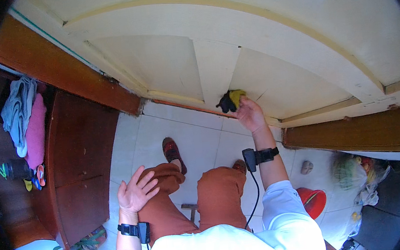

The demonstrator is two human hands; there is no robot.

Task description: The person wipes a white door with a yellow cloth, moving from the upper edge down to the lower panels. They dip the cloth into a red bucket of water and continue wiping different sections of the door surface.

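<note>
My right hand point(250, 114) grips the yellow part of a black-and-yellow cloth or glove point(232, 100), held at the lower part of a cream panelled door point(215, 61). Whether the cloth touches the door's surface is hard to tell. Palm up and fingers spread, my left hand point(137, 193) is beside my left thigh and holds nothing. Each wrist wears a black strap with a small box.
A dark red wooden cabinet point(80, 167) stands at left, with folded clothes point(21, 111) beside it. At right are a red bucket point(312, 201), a stone-like lump point(307, 167) and plastic bags point(351, 175). A potted plant point(90, 242) is at lower left.
</note>
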